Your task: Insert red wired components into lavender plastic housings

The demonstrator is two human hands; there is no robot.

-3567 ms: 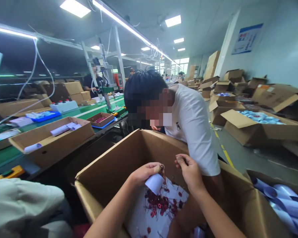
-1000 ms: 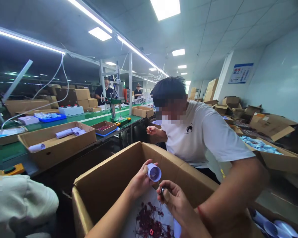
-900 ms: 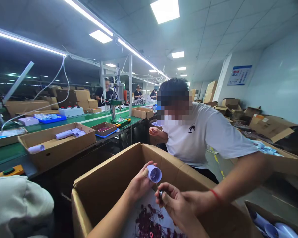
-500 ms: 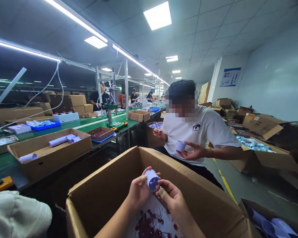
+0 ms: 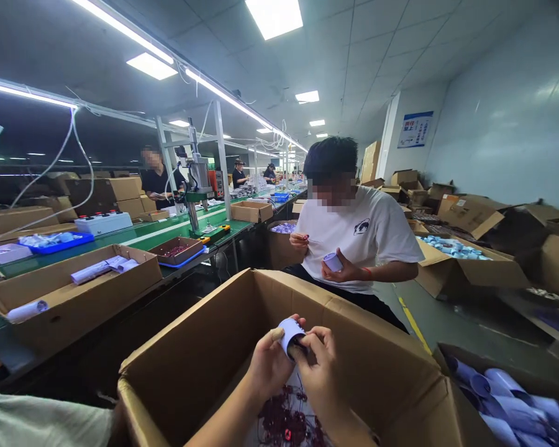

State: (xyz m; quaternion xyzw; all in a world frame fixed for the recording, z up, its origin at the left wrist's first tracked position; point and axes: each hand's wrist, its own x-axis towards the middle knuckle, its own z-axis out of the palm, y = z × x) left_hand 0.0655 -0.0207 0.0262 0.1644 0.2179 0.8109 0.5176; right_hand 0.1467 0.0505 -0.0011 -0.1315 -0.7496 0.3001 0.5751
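Observation:
My left hand (image 5: pixel 266 366) holds a small white paper tube (image 5: pixel 289 336) over an open cardboard box (image 5: pixel 186 360). My right hand (image 5: pixel 317 366) presses against the tube's open end, its fingertips pinched on a small dark part that is mostly hidden. Below my hands, a pile of dark red coil parts (image 5: pixel 284 419) lies on white paper in the bottom of the box.
A person in a white T-shirt (image 5: pixel 361 239) sits across the box, holding a white tube (image 5: pixel 333 261). A green conveyor table (image 5: pixel 135 233) at left carries cardboard trays and a press machine (image 5: pixel 195 177). Boxes of white tubes (image 5: pixel 503 397) stand at right.
My right hand has moved up from below the tube to its open end. The person opposite drew an arm out of the box and now sits upright holding a tube.

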